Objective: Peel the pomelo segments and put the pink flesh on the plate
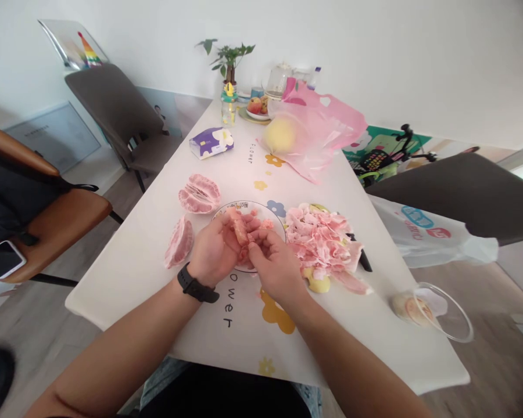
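Printed lettering, tablecloth (pixel 148 278): the word "flower" (pixel 250 154) in small, spaced dark letters, well beyond the white plate (pixel 268 216), and larger dark letters (pixel 229 303) reading "ower" just below that plate. Purple-and-white tissue box (pixel 211 143), beyond the plate and to its left: a small label, too small to read. White plastic bag (pixel 427 235), to the right of the plate: blue and red printed marks (pixel 417 217), blurred and unreadable; a small patterned mark (pixel 242 205) at the plate's far rim is also illegible
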Motion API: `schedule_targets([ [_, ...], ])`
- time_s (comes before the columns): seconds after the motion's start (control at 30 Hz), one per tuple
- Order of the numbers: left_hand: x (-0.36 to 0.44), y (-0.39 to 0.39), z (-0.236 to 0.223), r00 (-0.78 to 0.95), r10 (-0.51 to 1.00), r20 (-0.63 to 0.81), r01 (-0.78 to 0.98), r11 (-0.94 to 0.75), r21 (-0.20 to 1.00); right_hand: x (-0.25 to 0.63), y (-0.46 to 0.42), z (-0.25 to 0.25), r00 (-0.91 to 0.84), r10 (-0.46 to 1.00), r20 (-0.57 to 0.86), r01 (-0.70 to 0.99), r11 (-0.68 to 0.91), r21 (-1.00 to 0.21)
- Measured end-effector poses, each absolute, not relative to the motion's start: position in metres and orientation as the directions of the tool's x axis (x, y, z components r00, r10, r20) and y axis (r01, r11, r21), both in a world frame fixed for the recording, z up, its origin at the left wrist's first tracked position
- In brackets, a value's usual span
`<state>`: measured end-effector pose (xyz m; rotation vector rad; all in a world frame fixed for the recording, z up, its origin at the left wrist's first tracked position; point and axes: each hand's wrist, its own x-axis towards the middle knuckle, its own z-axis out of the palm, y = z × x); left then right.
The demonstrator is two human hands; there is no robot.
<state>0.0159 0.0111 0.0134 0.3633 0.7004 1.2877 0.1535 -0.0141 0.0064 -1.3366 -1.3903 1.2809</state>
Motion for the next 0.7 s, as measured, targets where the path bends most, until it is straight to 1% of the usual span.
schedule_targets([
  [0.1, 0.018, 0.009, 0.015, 0.094, 0.958, -0.269, -0.748, 0.247, 0.617, 0.152, -0.013, 0.009, -0.116, 0.981, -0.158, 0.046, -0.153, -0.987],
  [0.17, 0.021, 0.008, 0.017, 0.044, 0.965, -0.257, -0.757, 0.2, 0.622, 0.15, -0.012, 0.011, -0.107, 0.976, -0.192, -0.03, -0.196, -0.98],
  [0.27, 0.023, 0.006, 0.017, -0.029, 0.971, -0.239, -0.751, 0.137, 0.646, 0.148, -0.01, 0.013, -0.106, 0.963, -0.247, -0.102, -0.257, -0.961],
  [0.33, 0.023, 0.005, 0.015, -0.041, 0.972, -0.232, -0.746, 0.125, 0.655, 0.148, -0.01, 0.013, -0.129, 0.954, -0.272, -0.127, -0.288, -0.949],
  [0.43, 0.023, 0.007, 0.014, -0.032, 0.974, -0.223, -0.743, 0.126, 0.657, 0.148, -0.01, 0.012, -0.14, 0.952, -0.272, -0.164, -0.293, -0.942],
  [0.53, 0.023, 0.009, 0.015, -0.03, 0.973, -0.228, -0.736, 0.133, 0.664, 0.148, -0.011, 0.01, -0.116, 0.958, -0.262, -0.208, -0.281, -0.937],
  [0.7, 0.022, 0.01, 0.016, -0.008, 0.968, -0.25, -0.75, 0.16, 0.642, 0.148, -0.011, 0.002, -0.12, 0.965, -0.234, -0.271, -0.258, -0.927],
])
